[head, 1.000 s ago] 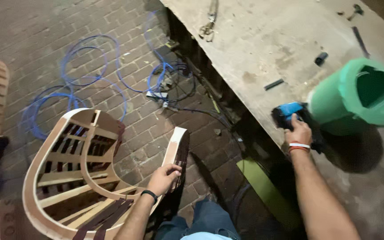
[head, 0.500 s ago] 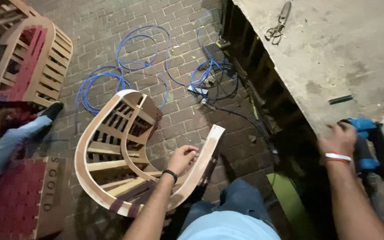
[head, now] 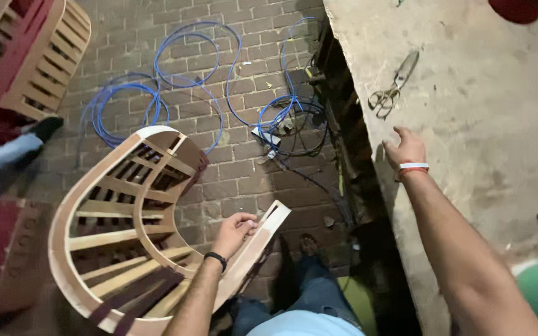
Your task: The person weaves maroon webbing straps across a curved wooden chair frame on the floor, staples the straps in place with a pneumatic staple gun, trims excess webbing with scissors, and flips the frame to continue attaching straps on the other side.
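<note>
right hand (head: 406,149) hovers open over the bench (head: 499,124), fingers spread, holding nothing. the scissors (head: 393,87) lie just ahead of it and a bit left, long axis running away from the person, handles nearest the fingers. left hand (head: 235,227) is clamped on the end of the chair frame (head: 119,230) down on the brick floor. count: one scissors, one blue hose (head: 188,81) in loops.

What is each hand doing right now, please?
Left hand: closed on the arm end of the curved wooden chair frame.
Right hand: open, empty, near the scissors.
</note>
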